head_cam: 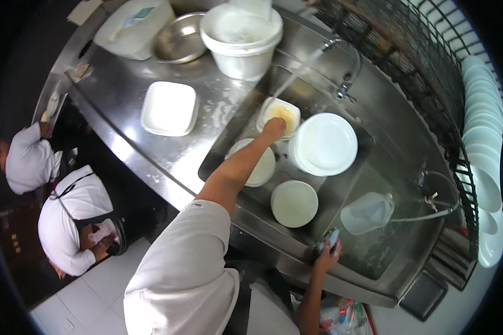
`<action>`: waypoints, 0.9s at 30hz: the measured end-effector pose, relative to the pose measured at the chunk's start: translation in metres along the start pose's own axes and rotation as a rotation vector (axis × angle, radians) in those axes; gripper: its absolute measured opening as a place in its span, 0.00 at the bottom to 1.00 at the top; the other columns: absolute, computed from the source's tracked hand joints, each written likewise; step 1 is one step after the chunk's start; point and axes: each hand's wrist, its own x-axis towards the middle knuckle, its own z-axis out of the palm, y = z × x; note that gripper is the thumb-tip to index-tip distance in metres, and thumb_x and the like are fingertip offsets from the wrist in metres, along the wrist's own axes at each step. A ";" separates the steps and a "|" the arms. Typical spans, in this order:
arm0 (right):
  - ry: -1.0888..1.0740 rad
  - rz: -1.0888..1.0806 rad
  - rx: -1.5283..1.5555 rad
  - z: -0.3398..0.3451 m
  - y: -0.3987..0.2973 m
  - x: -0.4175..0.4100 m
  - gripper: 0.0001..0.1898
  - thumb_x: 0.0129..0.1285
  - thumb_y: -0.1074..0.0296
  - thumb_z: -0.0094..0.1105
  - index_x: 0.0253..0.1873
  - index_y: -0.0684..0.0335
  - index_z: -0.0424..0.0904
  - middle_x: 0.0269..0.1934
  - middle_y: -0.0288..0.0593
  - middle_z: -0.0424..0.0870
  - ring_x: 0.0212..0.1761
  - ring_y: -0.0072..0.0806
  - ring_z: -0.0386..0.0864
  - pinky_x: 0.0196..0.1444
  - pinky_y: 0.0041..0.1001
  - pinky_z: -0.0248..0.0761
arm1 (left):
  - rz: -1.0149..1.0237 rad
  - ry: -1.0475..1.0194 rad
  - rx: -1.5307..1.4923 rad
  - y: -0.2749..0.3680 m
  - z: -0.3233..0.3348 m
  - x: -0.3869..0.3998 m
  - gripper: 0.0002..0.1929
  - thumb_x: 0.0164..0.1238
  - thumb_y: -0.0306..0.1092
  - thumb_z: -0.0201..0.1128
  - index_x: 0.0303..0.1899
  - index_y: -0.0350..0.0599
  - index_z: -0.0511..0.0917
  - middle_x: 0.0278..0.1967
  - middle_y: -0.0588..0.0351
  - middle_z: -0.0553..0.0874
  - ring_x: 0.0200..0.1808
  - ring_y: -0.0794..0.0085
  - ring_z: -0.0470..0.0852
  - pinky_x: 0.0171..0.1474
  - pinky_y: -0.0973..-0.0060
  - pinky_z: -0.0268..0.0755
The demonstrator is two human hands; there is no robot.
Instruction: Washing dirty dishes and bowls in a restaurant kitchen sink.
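My left hand [275,127] reaches over the near rim of a small square white tub [292,109] in the sink. Tap water runs into the tub, and yellowish liquid shows inside. Those fingers are partly hidden, so their grip is unclear. By the sink's near edge, my right hand [327,256] holds a dark and pale-blue scrubbing pad [332,239]. A stack of round white lids or plates [327,144] lies right of the tub. Two round white containers [294,204] [263,167] stand nearer me, one partly behind my left forearm.
A second tap runs beside a translucent jug [364,212] lying in the right basin. On the left counter are a square white container [169,109], a steel bowl [182,38] and a white bucket [244,46]. A wire rack [465,167] curves along the right. Two people [75,217] work at left.
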 end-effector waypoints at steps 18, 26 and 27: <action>0.084 -0.075 -0.190 0.015 -0.036 -0.021 0.20 0.67 0.70 0.60 0.62 0.70 0.74 0.49 0.52 0.82 0.49 0.34 0.78 0.56 0.33 0.70 | -0.122 0.715 -0.099 0.040 -0.372 -0.037 0.15 0.65 0.43 0.65 0.36 0.39 0.86 0.31 0.44 0.87 0.34 0.50 0.87 0.39 0.58 0.77; 0.156 -0.235 -0.521 0.034 -0.062 -0.030 0.22 0.66 0.69 0.59 0.64 0.64 0.72 0.54 0.59 0.80 0.53 0.59 0.77 0.55 0.45 0.71 | -0.564 0.051 -0.156 0.002 -0.081 -0.002 0.19 0.63 0.45 0.68 0.48 0.43 0.81 0.50 0.41 0.85 0.50 0.49 0.85 0.52 0.55 0.78; 0.154 -0.262 -0.534 0.034 -0.062 -0.029 0.21 0.66 0.69 0.59 0.64 0.64 0.72 0.54 0.60 0.80 0.53 0.59 0.78 0.55 0.45 0.71 | -0.619 -0.067 -0.168 -0.015 -0.059 0.015 0.20 0.62 0.46 0.69 0.47 0.40 0.80 0.47 0.41 0.86 0.51 0.50 0.85 0.53 0.56 0.78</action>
